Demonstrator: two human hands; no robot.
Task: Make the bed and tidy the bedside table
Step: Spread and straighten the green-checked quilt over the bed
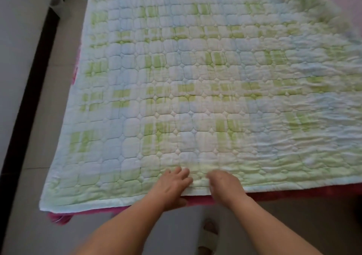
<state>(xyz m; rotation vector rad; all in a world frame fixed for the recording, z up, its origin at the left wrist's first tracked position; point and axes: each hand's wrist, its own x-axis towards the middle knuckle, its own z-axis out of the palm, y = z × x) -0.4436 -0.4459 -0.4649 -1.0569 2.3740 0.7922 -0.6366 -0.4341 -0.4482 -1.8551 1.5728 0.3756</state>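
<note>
Gripping the quilt [195, 78] at its near hem, left hand [172, 187] beside right hand [225, 186].

Found the quilt [195, 78] checked in lime green, pale blue and white, the bands crossing as a washed-out plaid, stitched all over into a grid of rounded squares with small diamonds between them, and edged along the near hem in pale blue-white. Noted a sheet [197, 200] of bright pink showing under that hem, deepening to dark red towards the right, with pink again peeping out along the quilt's left side. Saw the floor [39, 137] in pale grey tiles with thin darker joints, a near-black strip [25, 97] running beside it, and a white sandal [210, 236].
</note>
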